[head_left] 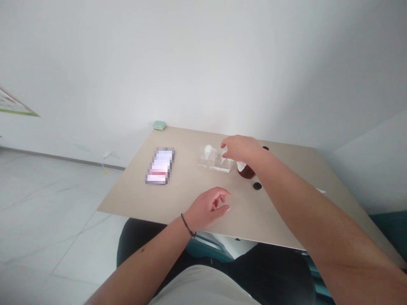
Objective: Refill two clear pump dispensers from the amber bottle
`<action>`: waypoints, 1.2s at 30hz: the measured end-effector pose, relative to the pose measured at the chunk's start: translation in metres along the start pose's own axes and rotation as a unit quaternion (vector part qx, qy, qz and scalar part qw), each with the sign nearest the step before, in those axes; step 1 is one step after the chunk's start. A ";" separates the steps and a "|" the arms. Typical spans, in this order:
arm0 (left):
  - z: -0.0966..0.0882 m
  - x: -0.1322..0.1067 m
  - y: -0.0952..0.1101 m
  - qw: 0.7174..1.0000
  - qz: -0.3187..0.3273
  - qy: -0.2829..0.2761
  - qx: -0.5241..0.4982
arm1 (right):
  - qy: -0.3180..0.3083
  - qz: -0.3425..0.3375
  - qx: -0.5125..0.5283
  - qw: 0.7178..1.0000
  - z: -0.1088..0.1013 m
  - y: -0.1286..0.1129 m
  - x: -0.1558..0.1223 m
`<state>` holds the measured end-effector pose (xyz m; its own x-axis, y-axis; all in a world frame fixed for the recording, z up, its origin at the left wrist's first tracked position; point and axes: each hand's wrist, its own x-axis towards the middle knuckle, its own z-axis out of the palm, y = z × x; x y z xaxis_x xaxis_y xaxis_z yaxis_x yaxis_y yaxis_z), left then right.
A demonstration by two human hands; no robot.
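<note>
Room: a white wall is being seen behind the table, with a pale marble-look tile floor [54, 220] at 9 o'clock and a partly visible wall poster [12, 103] being cut off by the frame at 10 o'clock.

Table: a beige tabletop [127, 199] is being viewed at an angle, its near edge lying across the person's lap.

Person: black trousers [273, 275] and a pale top [200, 288] are being seen at the bottom of the view, with both bare arms being extended over the table.

Right hand [241, 149]: it is being held over the table's centre at 12 o'clock, with its fingers being kept at the right end of the transparent box. Whether anything is being gripped cannot be told.

Left hand [206, 207]: it is being held above the table at 6 o'clock, with its fingers being loosely curled and nothing being gripped. A black cord bracelet [187, 224] is being worn on its wrist.

Transparent box [213, 160]: it is being kept on the table at 12 o'clock, just beside the right hand's fingertips.

Dark brown bottle [246, 171]: it is being partly hidden under the right hand, at 1 o'clock.

Black disc [257, 185]: it is being left lying near the bottle, at 2 o'clock.

Pixelated rectangular object [160, 165]: it is being obscured at 10 o'clock.

Green case [159, 125]: it is being kept at the far corner, at 11 o'clock.
</note>
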<state>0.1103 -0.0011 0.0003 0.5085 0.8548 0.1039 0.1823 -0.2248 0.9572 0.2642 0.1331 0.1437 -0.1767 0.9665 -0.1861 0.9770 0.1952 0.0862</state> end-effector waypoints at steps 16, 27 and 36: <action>0.002 -0.003 0.001 0.999 -0.013 0.008 0.031 | 0.223 0.254 0.392 0.856 0.080 0.103 -0.107; 0.005 -0.005 0.000 0.998 -0.012 0.015 0.053 | 0.229 0.199 0.438 0.846 0.130 0.082 -0.072; 0.006 -0.006 0.004 0.990 0.060 0.036 0.124 | 0.250 0.210 0.430 0.842 0.107 0.073 -0.086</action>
<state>0.1132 -0.0099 0.0021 0.4789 0.8443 0.2403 0.3304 -0.4270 0.8418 0.3635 0.0462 0.0617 0.3868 0.9118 0.1381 0.6541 -0.1657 -0.7380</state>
